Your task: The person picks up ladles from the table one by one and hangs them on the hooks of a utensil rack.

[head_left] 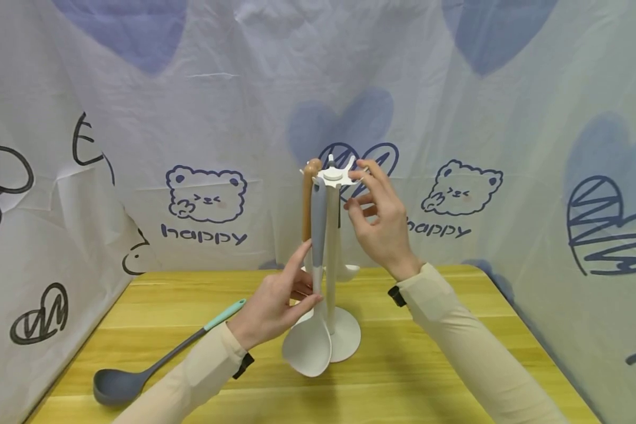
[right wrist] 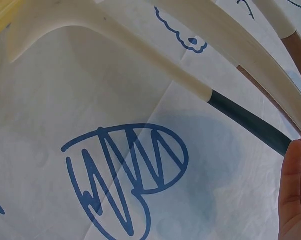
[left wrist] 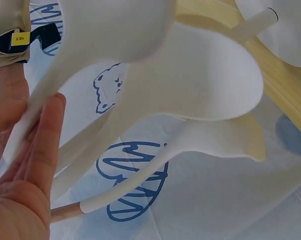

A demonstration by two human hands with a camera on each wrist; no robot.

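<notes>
My left hand [head_left: 278, 306] pinches the white shaft of a ladle [head_left: 320, 224] with a grey-blue handle, its white bowl hanging low at the stand's front. The handle's top end is at the hooks of a white utensil stand [head_left: 344, 335]. Fingertips of my right hand [head_left: 384, 221] are at a hook on the stand's right side, fingers spread and loosely bent. Just behind the ladle hangs a wooden-handled utensil [head_left: 308, 206]. In the right wrist view, a white-headed utensil with a dark green handle [right wrist: 250, 120] passes behind a fingertip.
A dark grey ladle with a mint handle [head_left: 122, 386] lies on the wooden table [head_left: 403, 377] at the left. A printed cloth [head_left: 275, 76] hangs behind and along both sides. Other white utensil heads [left wrist: 215, 75] hang close together around the stand.
</notes>
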